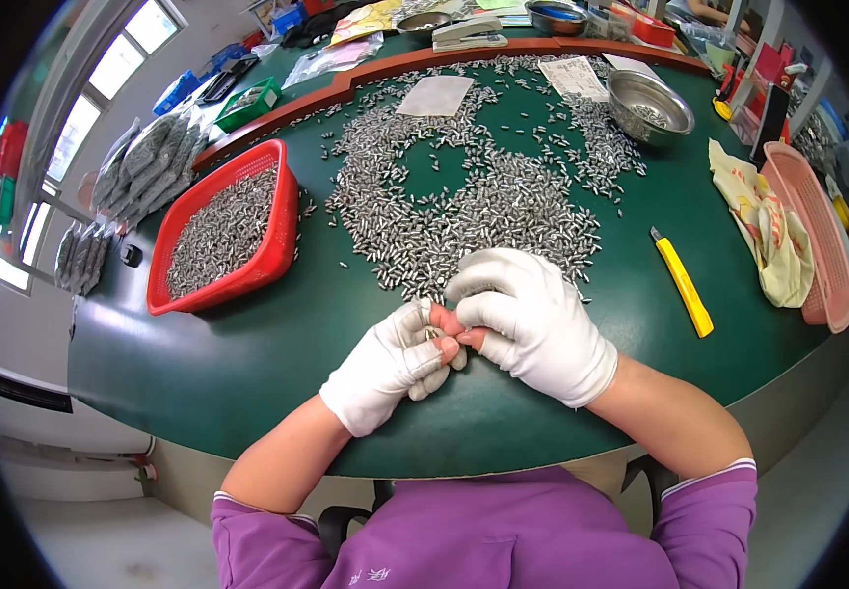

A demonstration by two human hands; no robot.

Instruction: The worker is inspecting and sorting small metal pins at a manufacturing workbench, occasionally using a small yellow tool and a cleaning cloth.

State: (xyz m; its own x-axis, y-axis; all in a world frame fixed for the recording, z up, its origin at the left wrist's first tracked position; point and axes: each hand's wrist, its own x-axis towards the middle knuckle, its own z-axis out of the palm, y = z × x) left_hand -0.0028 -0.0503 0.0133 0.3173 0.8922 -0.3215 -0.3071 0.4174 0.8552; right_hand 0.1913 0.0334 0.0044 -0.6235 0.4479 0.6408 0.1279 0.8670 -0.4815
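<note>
My left hand (385, 361) and my right hand (540, 322) wear white gloves with bare thumb and index fingertips. They meet over the near part of the green table (631, 393), fingertips touching. A glint of metal shows by my left fingers, seemingly one of the small silver metal pieces, though the fingers cover most of it. What my right fingertips pinch, if anything, is hidden. Just beyond my hands spreads a large pile of small silver metal pieces (513, 211), each short and rounded like a capsule.
A red plastic basket (285, 221) full of the same pieces stands at left, near filled bags (155, 157). To the right lie a yellow utility knife (685, 285), a yellow cloth (763, 226) and a pink basket (827, 280). A steel bowl (682, 118) sits at the far right.
</note>
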